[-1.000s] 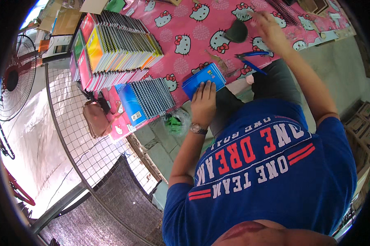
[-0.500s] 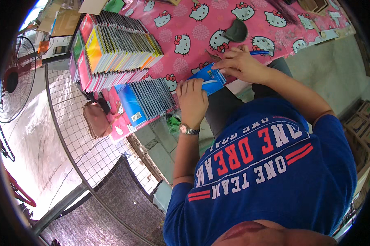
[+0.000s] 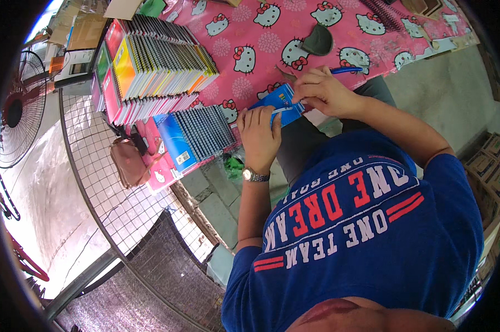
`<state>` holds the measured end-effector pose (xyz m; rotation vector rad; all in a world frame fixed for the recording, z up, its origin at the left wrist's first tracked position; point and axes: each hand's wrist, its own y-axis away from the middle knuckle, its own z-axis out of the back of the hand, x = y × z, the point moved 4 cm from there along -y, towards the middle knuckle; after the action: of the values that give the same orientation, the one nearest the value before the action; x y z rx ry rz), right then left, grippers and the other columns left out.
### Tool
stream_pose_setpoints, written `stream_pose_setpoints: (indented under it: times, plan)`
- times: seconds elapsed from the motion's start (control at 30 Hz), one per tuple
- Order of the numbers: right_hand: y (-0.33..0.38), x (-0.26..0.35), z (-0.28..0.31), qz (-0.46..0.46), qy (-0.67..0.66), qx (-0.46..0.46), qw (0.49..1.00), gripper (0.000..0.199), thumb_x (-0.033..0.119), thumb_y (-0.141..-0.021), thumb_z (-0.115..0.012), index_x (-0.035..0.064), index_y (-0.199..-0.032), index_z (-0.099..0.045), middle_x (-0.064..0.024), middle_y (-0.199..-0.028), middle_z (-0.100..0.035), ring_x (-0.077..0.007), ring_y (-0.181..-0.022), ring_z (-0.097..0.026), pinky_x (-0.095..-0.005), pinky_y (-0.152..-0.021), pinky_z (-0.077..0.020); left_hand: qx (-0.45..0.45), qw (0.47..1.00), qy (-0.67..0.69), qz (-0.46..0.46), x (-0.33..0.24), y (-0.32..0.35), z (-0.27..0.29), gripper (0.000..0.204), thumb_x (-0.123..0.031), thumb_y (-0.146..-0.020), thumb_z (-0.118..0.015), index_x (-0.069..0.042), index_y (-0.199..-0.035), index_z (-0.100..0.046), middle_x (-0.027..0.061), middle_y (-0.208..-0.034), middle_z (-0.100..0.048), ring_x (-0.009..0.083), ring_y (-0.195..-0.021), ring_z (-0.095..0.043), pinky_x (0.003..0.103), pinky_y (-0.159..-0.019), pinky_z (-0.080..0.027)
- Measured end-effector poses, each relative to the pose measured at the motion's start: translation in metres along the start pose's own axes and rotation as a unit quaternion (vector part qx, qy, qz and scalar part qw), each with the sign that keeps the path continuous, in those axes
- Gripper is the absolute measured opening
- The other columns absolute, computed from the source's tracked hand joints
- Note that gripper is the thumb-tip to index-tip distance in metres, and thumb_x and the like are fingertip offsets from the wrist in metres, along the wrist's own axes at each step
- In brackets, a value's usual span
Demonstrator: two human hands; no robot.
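A blue spiral notebook [image 3: 271, 99] lies at the table's near edge. My left hand [image 3: 258, 133] grips its left side, fingers bent over the cover. A slim white strip [image 3: 282, 110] sticks out from beside those fingers across the cover. At the notebook's right edge my right hand [image 3: 324, 91] is closed, thumb and fingertips pinched together. Tucked in that hand is a blue-handled hand tool [image 3: 346, 70], which looks like pliers; its metal tip points out past the knuckles. Whatever the fingertips pinch is too small to make out.
Left of my hands stand a row of blue spiral notebooks [image 3: 203, 133] and a tall stack of colourful ones [image 3: 161, 63]. A dark grey rounded piece [image 3: 318, 41] lies on the pink tablecloth [image 3: 269, 41]. A brown pouch [image 3: 129, 163] hangs by the wire grid; a fan [image 3: 14, 113] stands far left.
My right hand has shifted slightly right and down at the notebook's edge, fingertips now pinched closer. The tool's tip shows more clearly. My left hand stays almost still on the notebook.
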<state>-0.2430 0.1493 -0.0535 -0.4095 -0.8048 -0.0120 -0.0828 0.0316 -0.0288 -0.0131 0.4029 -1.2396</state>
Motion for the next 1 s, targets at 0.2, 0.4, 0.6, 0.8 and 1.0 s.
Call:
stream_pose_setpoints:
  times: [0.2,0.4,0.6,0.8,1.0]
  plan:
    - [0.001,0.002,0.007,-0.034,-0.093,0.017,0.995,0.026,0.003,-0.079,-0.062,0.0174,-0.101,-0.067,-0.0020,-0.109,-0.060,-0.0238,-0.107,-0.054,-0.0409,-0.088,-0.0369,-0.003,1.000,0.003,-0.020,-0.011,-0.002,-0.003,0.019,-0.019,-0.088,-0.060,-0.007,-0.102,-0.060,0.0102,-0.099,-0.063,0.0299,-0.099,-0.057,0.047,-0.101,-0.035]
    - [0.001,0.000,0.008,-0.004,-0.015,0.015,1.000,0.027,-0.001,-0.076,-0.062,0.0123,-0.099,-0.066,-0.0049,-0.105,-0.061,-0.0262,-0.107,-0.056,-0.0413,-0.090,-0.0394,0.000,1.000,0.014,-0.013,-0.009,-0.004,-0.003,0.020,-0.017,-0.086,-0.061,-0.008,-0.103,-0.061,0.0095,-0.100,-0.063,0.0291,-0.100,-0.057,0.046,-0.102,-0.035]
    - [-0.001,-0.009,0.000,-0.065,-0.184,-0.029,0.980,0.025,-0.004,-0.077,-0.064,0.0115,-0.097,-0.065,-0.0049,-0.103,-0.061,-0.0254,-0.104,-0.057,-0.0388,-0.091,-0.0373,-0.001,1.000,0.018,-0.004,-0.015,-0.005,-0.001,0.019,-0.019,-0.086,-0.063,-0.007,-0.101,-0.062,0.0092,-0.099,-0.063,0.0286,-0.100,-0.057,0.046,-0.104,-0.033]
    - [-0.001,-0.002,0.008,-0.016,-0.089,0.034,0.995,0.022,-0.002,-0.079,-0.063,0.0065,-0.099,-0.064,-0.0071,-0.104,-0.060,-0.0288,-0.104,-0.058,-0.0390,-0.088,-0.0450,-0.011,1.000,0.024,0.002,-0.010,-0.006,-0.004,0.019,-0.020,-0.086,-0.063,-0.008,-0.101,-0.063,0.0088,-0.098,-0.063,0.0282,-0.099,-0.057,0.047,-0.105,-0.032]
    - [-0.001,0.012,0.001,-0.107,-0.180,0.083,0.974,0.025,0.005,-0.085,-0.064,0.0036,-0.110,-0.061,-0.0120,-0.111,-0.059,-0.0336,-0.101,-0.061,-0.0418,-0.083,-0.0507,-0.003,1.000,0.025,0.001,-0.017,-0.005,-0.004,0.024,-0.019,-0.087,-0.062,-0.005,-0.107,-0.060,0.0104,-0.100,-0.062,0.0290,-0.101,-0.057,0.048,-0.107,-0.029]
